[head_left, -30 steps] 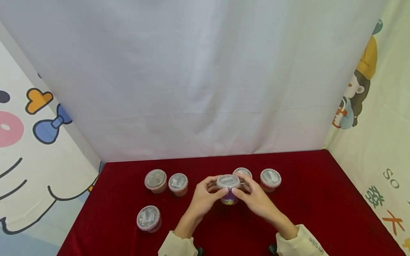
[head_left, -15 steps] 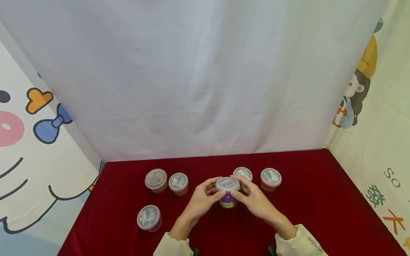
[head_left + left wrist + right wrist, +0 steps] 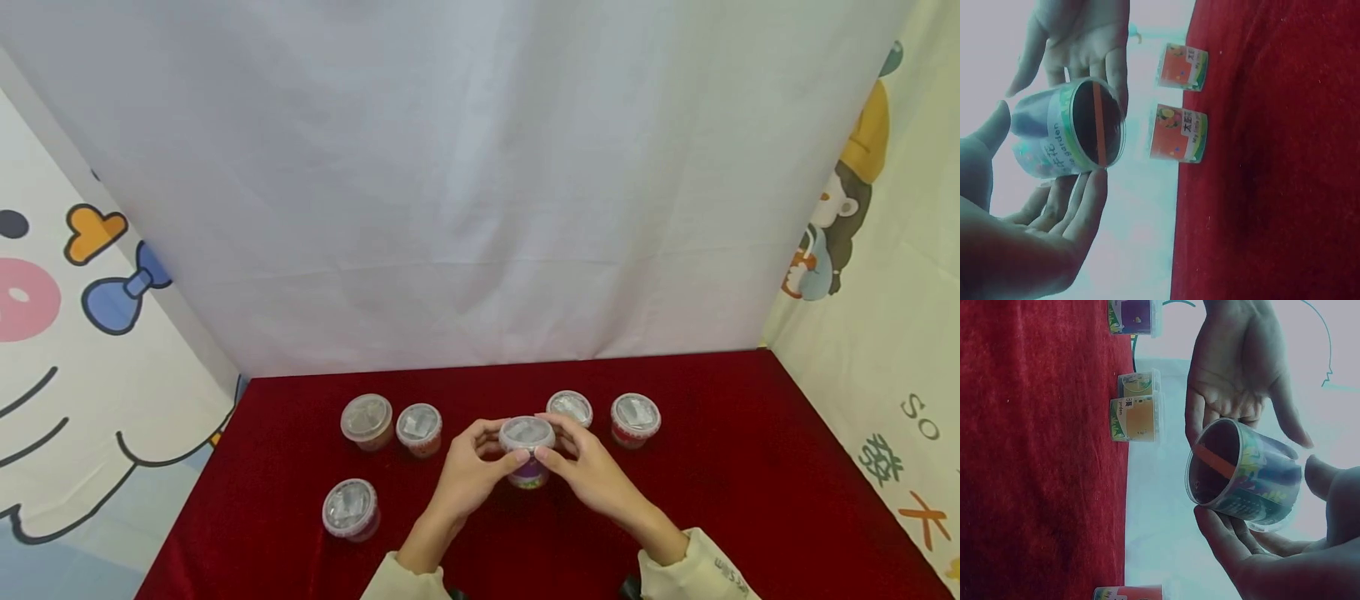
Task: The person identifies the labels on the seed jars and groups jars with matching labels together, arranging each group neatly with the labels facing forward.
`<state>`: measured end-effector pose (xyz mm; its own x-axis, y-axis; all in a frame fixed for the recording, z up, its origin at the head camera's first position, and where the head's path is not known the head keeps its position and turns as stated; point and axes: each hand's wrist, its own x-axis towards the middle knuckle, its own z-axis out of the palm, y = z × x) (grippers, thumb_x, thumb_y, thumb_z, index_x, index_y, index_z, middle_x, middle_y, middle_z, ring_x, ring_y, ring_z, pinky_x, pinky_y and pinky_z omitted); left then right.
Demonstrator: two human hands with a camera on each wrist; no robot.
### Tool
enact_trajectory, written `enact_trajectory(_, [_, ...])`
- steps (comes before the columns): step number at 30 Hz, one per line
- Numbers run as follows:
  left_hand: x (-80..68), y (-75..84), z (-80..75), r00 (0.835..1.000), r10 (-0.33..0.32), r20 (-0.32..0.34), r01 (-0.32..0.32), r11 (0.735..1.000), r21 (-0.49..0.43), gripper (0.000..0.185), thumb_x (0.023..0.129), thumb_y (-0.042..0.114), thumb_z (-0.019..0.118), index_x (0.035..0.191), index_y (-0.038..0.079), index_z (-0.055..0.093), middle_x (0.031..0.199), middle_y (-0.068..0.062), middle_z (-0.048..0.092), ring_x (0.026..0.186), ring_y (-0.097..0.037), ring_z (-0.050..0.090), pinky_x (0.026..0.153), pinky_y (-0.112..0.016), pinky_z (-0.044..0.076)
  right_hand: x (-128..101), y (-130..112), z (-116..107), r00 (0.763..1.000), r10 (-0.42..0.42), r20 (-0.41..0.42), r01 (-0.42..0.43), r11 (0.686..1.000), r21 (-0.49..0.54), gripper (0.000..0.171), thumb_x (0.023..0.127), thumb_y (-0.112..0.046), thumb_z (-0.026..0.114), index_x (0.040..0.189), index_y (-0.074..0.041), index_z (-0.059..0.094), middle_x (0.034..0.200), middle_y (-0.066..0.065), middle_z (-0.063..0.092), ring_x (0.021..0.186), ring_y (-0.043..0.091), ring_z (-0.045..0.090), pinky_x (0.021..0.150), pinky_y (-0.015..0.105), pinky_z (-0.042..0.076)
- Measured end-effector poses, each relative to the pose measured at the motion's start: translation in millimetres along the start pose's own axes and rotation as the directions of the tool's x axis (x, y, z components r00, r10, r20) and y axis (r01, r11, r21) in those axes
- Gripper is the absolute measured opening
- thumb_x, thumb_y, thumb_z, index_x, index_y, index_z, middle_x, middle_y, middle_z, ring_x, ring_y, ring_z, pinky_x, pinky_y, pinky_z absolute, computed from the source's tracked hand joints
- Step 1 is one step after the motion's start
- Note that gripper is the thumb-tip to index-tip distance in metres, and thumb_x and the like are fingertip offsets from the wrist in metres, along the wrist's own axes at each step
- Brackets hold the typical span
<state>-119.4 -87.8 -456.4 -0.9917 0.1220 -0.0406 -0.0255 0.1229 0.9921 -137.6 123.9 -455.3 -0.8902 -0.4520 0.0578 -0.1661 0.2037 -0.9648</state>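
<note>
A small clear-lidded plastic tub with a purple label (image 3: pixel 529 477) is held upright between both hands above the red cloth. My left hand (image 3: pixel 462 477) grips its left side, and my right hand (image 3: pixel 594 475) grips its right side. Both thumbs lie at the front just under the lid, with the other fingers reaching round the sides. In the left wrist view the tub (image 3: pixel 1047 134) shows printed lettering including "garden". Through its clear base, the right wrist view shows dark contents and an orange strip (image 3: pixel 1215 461).
Two red-labelled tubs (image 3: pixel 1179 134) stand behind my right hand. At the left are a tub with a yellowish label (image 3: pixel 1136 419), another lidded tub (image 3: pixel 419 427) and a nearer purple-labelled tub (image 3: pixel 350 510). White curtain (image 3: pixel 480 208) hangs at the table's back edge.
Both hands have shifted the purple-labelled tub slightly left and a little nearer, keeping their grip. The tub behind the right hand shows more fully. The other tubs stay put.
</note>
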Motion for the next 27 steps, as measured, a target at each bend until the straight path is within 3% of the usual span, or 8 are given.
enact_trajectory(9, [0.2,-3.5,-9.6,0.993,-0.014,0.114,0.021,0.998,-0.063,0.052,0.104,0.023,0.072,0.148,0.001,0.055,0.143,-0.021,0.063,0.13,-0.036,0.062,0.102,-0.041,0.056,-1,-1,-4,0.997,-0.003,0.079,-0.002,0.998,0.057,0.057,0.112,-0.021,0.055,0.158,0.008,0.036,0.157,0.034,0.043,0.147,0.051,0.041,0.113,0.049,0.049])
enact_trajectory(15, [-0.2,-4.8,-9.8,0.998,0.002,0.066,0.003,0.998,-0.066,0.052,0.101,0.021,0.076,0.145,-0.001,0.06,0.139,-0.022,0.066,0.127,-0.037,0.064,0.101,-0.041,0.057,-1,-3,1,0.997,0.022,0.077,-0.026,0.998,0.057,0.059,0.113,-0.022,0.055,0.161,0.006,0.034,0.162,0.035,0.036,0.15,0.051,0.036,0.115,0.054,0.045])
enact_trajectory(20, [-2.5,-2.1,-8.1,0.999,-0.022,0.03,0.024,0.998,-0.064,0.052,0.099,0.022,0.079,0.142,-0.002,0.061,0.133,-0.019,0.069,0.121,-0.032,0.068,0.096,-0.036,0.058,1,-3,5,0.997,0.04,0.067,-0.043,0.998,0.051,0.059,0.112,-0.023,0.057,0.16,0.004,0.036,0.159,0.033,0.042,0.147,0.05,0.043,0.11,0.047,0.051])
enact_trajectory(27, [-5.7,2.3,-12.7,0.995,-0.026,0.1,0.034,0.996,-0.081,0.051,0.104,0.021,0.071,0.147,-0.003,0.055,0.139,-0.023,0.065,0.127,-0.036,0.065,0.098,-0.04,0.059,1,-3,2,0.995,0.02,0.102,-0.026,0.998,0.058,0.06,0.113,-0.025,0.054,0.16,0.007,0.034,0.159,0.035,0.04,0.146,0.052,0.043,0.11,0.051,0.051])
